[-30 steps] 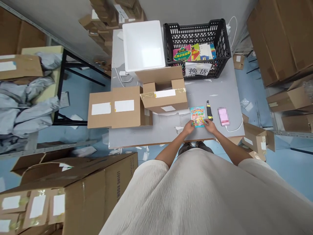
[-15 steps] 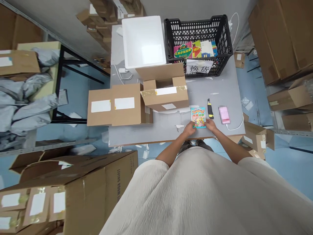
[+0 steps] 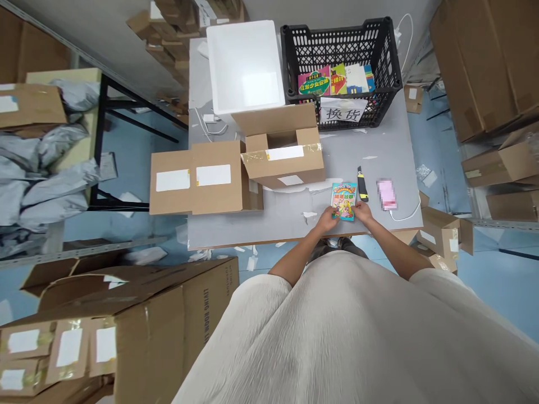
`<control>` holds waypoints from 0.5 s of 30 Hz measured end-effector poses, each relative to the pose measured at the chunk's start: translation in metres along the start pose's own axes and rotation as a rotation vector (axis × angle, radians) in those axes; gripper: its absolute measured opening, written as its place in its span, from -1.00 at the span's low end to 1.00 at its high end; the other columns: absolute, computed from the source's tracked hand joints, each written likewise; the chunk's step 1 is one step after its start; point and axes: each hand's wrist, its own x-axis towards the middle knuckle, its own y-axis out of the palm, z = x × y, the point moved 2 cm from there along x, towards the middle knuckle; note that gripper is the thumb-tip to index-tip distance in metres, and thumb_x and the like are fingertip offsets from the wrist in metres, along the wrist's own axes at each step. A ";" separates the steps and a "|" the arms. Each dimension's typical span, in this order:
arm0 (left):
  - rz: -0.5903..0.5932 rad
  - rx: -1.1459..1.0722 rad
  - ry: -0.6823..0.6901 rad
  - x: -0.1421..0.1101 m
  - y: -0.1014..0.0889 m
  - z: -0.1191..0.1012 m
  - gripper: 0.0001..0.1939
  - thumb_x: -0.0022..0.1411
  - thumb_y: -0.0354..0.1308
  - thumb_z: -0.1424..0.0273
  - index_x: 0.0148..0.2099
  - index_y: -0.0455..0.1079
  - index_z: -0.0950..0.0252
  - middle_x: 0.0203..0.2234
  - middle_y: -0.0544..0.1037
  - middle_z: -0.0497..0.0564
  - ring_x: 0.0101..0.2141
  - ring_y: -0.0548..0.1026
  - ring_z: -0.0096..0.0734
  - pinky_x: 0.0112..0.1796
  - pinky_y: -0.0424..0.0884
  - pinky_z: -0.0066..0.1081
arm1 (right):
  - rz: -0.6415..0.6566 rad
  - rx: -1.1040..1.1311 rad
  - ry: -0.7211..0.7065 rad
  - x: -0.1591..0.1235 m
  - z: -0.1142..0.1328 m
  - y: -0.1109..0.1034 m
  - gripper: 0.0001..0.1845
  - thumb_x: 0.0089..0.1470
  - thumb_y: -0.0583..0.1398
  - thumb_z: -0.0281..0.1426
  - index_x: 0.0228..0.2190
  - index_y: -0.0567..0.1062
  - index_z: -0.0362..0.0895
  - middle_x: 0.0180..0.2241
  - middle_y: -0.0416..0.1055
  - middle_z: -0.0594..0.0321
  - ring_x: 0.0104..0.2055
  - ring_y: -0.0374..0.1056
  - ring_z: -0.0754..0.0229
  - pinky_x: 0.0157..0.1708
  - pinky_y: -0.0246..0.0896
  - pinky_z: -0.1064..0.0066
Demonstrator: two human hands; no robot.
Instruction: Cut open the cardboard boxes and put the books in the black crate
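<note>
A small picture book (image 3: 344, 197) with a bright blue, red and yellow cover is held over the front of the grey table (image 3: 278, 227). My left hand (image 3: 327, 219) grips its lower left edge, thumb on the cover. On the other side, my right hand (image 3: 362, 212) pinches the lower right edge. Just beyond my right hand lies a black and yellow box cutter (image 3: 362, 185). A pink phone (image 3: 387, 194), blurred out, rests further right with a white cable plugged in.
An open cardboard box (image 3: 283, 163) stands left of the book, beside closed boxes (image 3: 215, 178). Behind are a white bin (image 3: 245, 67) and a black crate (image 3: 341, 39) holding several books. A large carton (image 3: 168, 331) stands on the floor at the left.
The book has shifted slightly to the right and now looks a little tilted and narrower. Both hands have kept hold of it. The whole view has moved slightly.
</note>
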 end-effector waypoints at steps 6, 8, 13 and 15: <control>-0.044 -0.299 0.002 0.004 0.002 -0.018 -0.68 0.40 0.23 0.45 0.15 0.59 0.20 0.15 0.70 0.10 0.22 0.60 -0.10 0.32 0.44 -0.13 | -0.200 -0.041 -0.216 -0.020 0.031 -0.019 -0.84 0.04 0.25 -0.20 -0.33 0.43 0.04 -0.29 0.61 0.23 -0.19 0.50 -0.01 -0.10 0.43 0.25; -0.102 -0.389 0.032 0.005 0.000 -0.027 -0.73 0.46 0.19 0.41 0.13 0.59 0.21 0.08 0.72 0.10 0.16 0.64 -0.14 0.28 0.48 -0.16 | -0.162 -0.056 -0.266 -0.028 0.043 -0.018 -0.80 0.07 0.26 -0.17 -0.31 0.42 0.03 -0.28 0.61 0.24 -0.23 0.49 0.01 -0.11 0.41 0.25; -0.320 -0.498 0.075 -0.002 -0.016 -0.030 -0.67 0.54 0.12 0.34 0.26 0.47 0.22 0.06 0.70 0.13 0.07 0.67 -0.19 0.20 0.52 -0.19 | 0.045 0.033 -0.343 -0.036 0.055 -0.002 -0.67 0.27 0.16 -0.03 -0.34 0.46 0.00 -0.27 0.62 0.21 -0.24 0.50 0.05 -0.08 0.40 0.26; -0.372 -0.509 0.030 -0.006 -0.022 -0.023 -0.60 0.53 0.12 0.34 0.34 0.39 0.22 0.07 0.69 0.15 0.06 0.66 -0.19 0.18 0.54 -0.20 | 0.080 0.057 -0.303 -0.033 0.052 0.003 -0.69 0.30 0.13 -0.09 -0.33 0.49 -0.01 -0.25 0.63 0.20 -0.18 0.53 0.03 -0.03 0.42 0.24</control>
